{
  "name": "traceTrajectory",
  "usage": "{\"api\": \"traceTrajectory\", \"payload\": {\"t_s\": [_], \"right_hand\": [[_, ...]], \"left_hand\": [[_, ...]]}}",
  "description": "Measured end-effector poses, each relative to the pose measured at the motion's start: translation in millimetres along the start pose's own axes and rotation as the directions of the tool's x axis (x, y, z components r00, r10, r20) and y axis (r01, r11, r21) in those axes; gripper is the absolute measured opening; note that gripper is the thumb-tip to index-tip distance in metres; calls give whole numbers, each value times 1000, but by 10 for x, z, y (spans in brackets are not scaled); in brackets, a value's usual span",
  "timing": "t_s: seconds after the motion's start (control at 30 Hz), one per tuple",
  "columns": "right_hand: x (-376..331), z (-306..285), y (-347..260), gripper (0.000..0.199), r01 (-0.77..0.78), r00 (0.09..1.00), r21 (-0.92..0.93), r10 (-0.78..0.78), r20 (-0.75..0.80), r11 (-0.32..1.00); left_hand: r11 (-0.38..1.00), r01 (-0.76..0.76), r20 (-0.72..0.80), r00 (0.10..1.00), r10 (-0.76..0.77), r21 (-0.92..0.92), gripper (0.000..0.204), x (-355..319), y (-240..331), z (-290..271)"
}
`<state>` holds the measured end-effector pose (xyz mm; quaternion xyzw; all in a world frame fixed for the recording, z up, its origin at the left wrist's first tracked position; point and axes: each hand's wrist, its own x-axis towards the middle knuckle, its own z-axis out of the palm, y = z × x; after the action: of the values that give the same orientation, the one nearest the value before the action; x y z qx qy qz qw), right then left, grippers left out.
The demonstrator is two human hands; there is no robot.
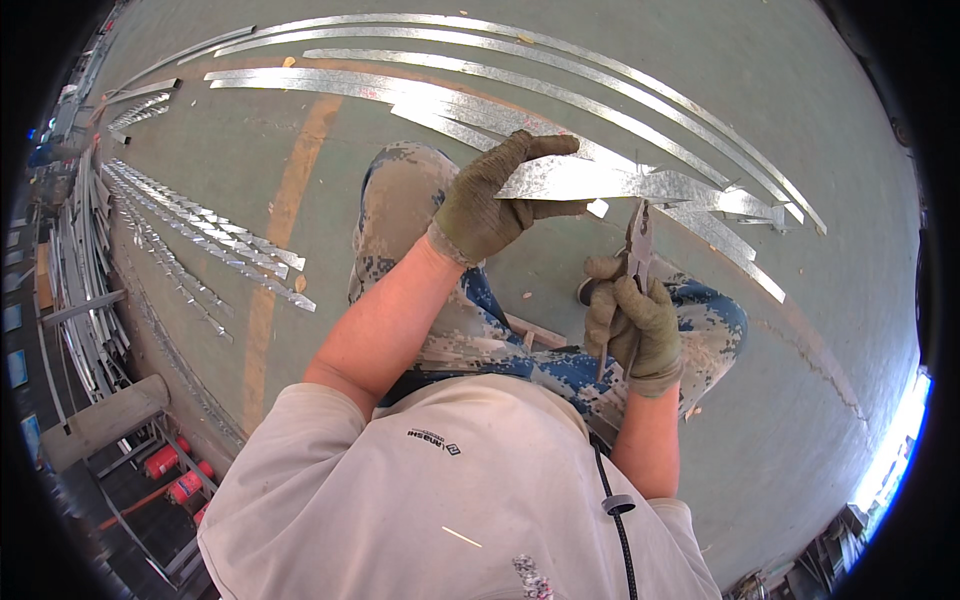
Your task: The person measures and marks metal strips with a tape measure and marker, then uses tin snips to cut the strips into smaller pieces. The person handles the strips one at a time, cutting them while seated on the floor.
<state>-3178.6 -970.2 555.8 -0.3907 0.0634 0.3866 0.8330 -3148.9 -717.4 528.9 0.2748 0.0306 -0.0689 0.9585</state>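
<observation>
My left hand (pixel 484 205), in an olive work glove, grips the near end of a shiny galvanized metal strip (pixel 575 182), index finger above and another finger below its edge. The strip's far part has cut, bent tabs (pixel 745 200). In my right hand (pixel 640 330), gloved the same way, is a pair of pliers (pixel 640 245) with metal jaws pointing up. The jaw tips are at the strip's lower edge; whether they touch or bite it I cannot tell. My gloved fingers hide most of the handles.
Several long metal strips (pixel 450 62) lie on the green floor (pixel 820 310) ahead. Notched strips (pixel 205 225) lie at left, across an orange floor line (pixel 290 200). Stacked metal profiles (pixel 88 290), a thick grey tube (pixel 105 422) and red cylinders (pixel 185 485) stand along the left side.
</observation>
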Motion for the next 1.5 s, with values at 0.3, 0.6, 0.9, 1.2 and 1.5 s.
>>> {"api": "traceTrajectory", "payload": {"t_s": [0.3,0.6,0.9,1.2,1.5], "right_hand": [[-46,315,43,40,-269,963,-460,221,-154,846],[240,474,253,40,-157,985,-816,28,-171,557],[291,401,300,38,-67,988,-894,-96,-121,442],[285,419,388,33,-116,983,-740,-32,-182,663],[288,445,343,31,-82,983,-860,-103,-154,503]], "left_hand": [[999,-10,-26,1000,9,-53,39,-3,8,-18],[525,-353,231,930,285,774,49,-15,-16,3],[652,-348,225,937,268,674,47,-24,-34,7],[245,-409,318,885,340,879,54,8,-11,5],[286,-457,380,879,287,842,39,-2,33,28]]}}
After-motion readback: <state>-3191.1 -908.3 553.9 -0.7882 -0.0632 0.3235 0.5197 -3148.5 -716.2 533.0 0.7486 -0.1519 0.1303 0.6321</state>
